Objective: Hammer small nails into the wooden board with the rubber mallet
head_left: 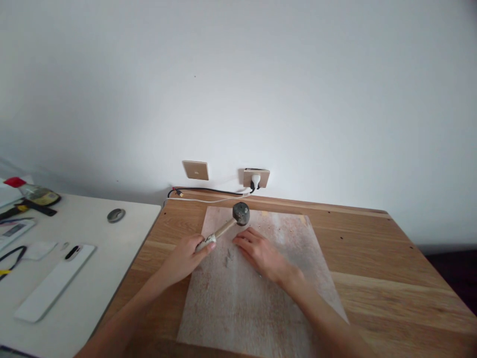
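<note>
The wooden table (376,258) spreads before me; on it lies a worn board (216,313); over the board's far left part is a mallet (225,227), dark head to the far right; my left hand (190,256) is wrapped round its handle; my right hand (259,251), fingers bent together, sits near the mallet's head; I cannot tell whether it holds anything.

The camera up there on the person's head looks forward and down, from above and behind the left hand (192,252) gripping the mallet (225,227). It's well back from that grip, taking in the wooden table (367,268) around it, the white desk (93,216) to its left, the wall (298,99) beyond.
</note>
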A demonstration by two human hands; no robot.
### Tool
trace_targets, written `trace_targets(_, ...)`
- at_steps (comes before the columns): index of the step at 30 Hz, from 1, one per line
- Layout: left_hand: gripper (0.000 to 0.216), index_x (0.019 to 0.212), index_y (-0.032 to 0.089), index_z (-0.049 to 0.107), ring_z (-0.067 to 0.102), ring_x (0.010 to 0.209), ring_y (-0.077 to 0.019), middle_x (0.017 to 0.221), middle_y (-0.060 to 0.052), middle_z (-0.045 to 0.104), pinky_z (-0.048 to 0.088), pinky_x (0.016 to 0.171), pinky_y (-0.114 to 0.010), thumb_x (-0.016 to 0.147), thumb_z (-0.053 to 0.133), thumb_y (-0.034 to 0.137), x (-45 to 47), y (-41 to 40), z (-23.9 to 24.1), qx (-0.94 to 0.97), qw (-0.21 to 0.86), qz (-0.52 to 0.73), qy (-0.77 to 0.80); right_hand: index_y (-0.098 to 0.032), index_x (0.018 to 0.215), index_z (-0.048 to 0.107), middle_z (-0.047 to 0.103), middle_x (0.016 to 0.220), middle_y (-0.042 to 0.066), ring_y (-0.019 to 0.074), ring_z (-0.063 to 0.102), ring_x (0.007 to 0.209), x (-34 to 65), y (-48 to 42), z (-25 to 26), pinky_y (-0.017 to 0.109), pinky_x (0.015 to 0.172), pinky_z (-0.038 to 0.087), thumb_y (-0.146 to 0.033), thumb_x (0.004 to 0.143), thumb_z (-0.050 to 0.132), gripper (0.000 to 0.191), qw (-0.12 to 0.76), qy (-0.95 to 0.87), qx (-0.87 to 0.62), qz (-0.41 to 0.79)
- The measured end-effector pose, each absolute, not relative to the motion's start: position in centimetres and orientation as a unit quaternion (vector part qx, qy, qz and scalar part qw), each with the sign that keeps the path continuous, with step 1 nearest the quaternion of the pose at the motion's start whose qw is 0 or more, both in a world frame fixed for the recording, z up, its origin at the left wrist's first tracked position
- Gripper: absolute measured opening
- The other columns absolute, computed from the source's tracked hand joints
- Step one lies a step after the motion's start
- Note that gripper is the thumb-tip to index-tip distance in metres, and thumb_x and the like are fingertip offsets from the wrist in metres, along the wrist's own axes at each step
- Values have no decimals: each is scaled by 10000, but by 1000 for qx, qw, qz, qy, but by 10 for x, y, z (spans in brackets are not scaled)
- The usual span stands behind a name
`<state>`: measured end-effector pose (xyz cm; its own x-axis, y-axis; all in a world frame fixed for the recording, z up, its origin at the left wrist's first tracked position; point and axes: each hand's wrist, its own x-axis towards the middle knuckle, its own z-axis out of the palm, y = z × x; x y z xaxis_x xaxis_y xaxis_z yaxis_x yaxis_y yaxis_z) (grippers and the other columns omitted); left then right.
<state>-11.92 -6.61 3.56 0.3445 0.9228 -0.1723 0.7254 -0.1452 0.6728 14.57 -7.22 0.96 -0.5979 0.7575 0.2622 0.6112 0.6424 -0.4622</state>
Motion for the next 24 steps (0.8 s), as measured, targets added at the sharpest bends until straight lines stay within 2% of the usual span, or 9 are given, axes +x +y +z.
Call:
trace_targets(4, 491, 768, 198, 626, 663, 794, -245, 802, -50, 711, 439, 726, -314, 955, 452, 617, -122, -70, 39, 740, 348, 154, 555, -204, 938, 707, 708, 932, 86, 258, 677, 924, 144, -68, 8, 389, 837, 583, -54, 962, 581, 197, 205, -879, -401, 157)
trace_targets(11, 523, 704, 207, 566, 635, 715, -240, 720, -37, 664, 399, 682, -322, 953, 428, 646, -131, -72, 34, 732, 335, 154, 573, -208, 1089, 666, 714, 961, 55, 184, 718, 828, 190, -47, -1, 312, 782, 585, -15, 874, 533, 317, 278, -805, -498, 165)
trace_targets(18, 521, 755, 189, 615, 645, 747, -240, 749, -39, 674, 401, 699, -320, 976, 423, 621, -135, -72, 28, 734, 343, 157, 565, -186, 1119, 676, 750, 965, 73, 195, 723, 862, 184, -26, -6, 324, 814, 581, -17, 841, 544, 351, 264, -799, -509, 181)
trace_targets(24, 546, 720, 195, 585, 636, 747, -244, 747, -44, 667, 387, 692, -321, 957, 420, 658, -140, -73, 24, 727, 343, 155, 574, -162, 1130, 672, 743, 980, 111, 221, 705, 913, 174, -18, -8, 353, 856, 563, 16, 832, 532, 375, 230, -813, -505, 178)
